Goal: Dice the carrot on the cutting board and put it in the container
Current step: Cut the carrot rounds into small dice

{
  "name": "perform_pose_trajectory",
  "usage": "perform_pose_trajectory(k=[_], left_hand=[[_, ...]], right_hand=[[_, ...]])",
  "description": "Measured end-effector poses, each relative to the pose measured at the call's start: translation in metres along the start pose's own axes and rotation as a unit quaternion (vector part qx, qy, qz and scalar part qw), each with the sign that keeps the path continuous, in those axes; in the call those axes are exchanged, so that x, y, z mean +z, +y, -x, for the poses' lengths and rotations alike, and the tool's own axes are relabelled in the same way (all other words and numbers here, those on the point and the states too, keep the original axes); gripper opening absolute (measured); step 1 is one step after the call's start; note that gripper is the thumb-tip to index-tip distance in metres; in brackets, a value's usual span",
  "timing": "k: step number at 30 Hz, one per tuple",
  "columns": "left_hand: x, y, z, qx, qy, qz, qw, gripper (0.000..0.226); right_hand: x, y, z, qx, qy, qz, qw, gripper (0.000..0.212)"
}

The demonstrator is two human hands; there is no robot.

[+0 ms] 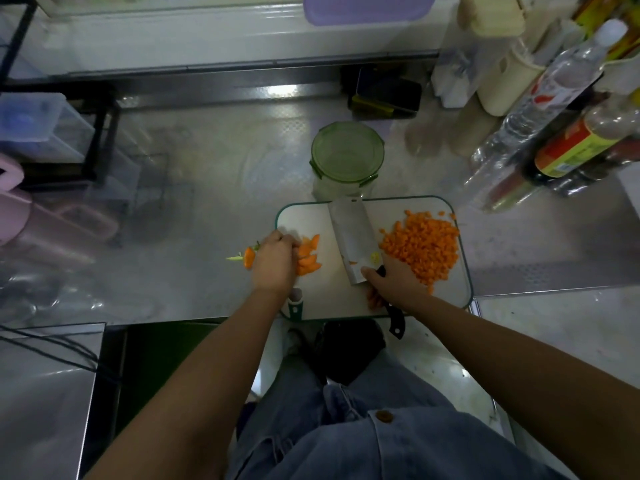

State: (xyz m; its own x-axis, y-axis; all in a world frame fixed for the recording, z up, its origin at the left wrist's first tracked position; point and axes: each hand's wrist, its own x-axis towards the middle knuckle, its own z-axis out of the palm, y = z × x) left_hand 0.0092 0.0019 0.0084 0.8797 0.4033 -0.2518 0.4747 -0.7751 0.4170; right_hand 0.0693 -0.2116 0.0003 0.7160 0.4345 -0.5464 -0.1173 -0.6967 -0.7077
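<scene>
Head view, mid-dicing: holding carrot slices point(308, 258) with left hand point(275, 261), gripping knife point(349, 237) in right hand point(394, 280), on the cutting board point(311, 216) beside the diced pile point(424, 245). Next, likely: chop these, then unlid the container point(347, 157) behind.

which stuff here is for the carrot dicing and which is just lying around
In use: board, cleaver, diced carrot, slices, container.
Lying about: bottles, cream canister, plastic drawers.
</scene>
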Motion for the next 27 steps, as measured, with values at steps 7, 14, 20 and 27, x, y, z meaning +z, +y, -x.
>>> perform_pose_trajectory(k=[7, 14, 20, 27], left_hand=[[0.005, 0.026, -0.004, -0.026, 0.068, 0.104, 0.992, 0.021], [0.032, 0.071, 0.001, -0.057, -0.024, 0.116, 0.991, 0.027], [0.053, 0.083, 0.011, -0.070, -0.015, 0.124, 0.990, 0.028], [0.050, 0.081, 0.015, -0.069, 0.026, 0.137, 0.988, 0.028]], right_hand=[[-0.001, 0.004, 0.004, -0.045, 0.030, 0.009, 0.998, 0.008], [-0.012, 0.025, 0.018, -0.097, 0.145, 0.065, 0.983, 0.010], [-0.017, 0.039, 0.030, -0.092, 0.168, 0.075, 0.979, 0.011], [-0.017, 0.040, 0.029, -0.101, 0.174, 0.077, 0.977, 0.010]])
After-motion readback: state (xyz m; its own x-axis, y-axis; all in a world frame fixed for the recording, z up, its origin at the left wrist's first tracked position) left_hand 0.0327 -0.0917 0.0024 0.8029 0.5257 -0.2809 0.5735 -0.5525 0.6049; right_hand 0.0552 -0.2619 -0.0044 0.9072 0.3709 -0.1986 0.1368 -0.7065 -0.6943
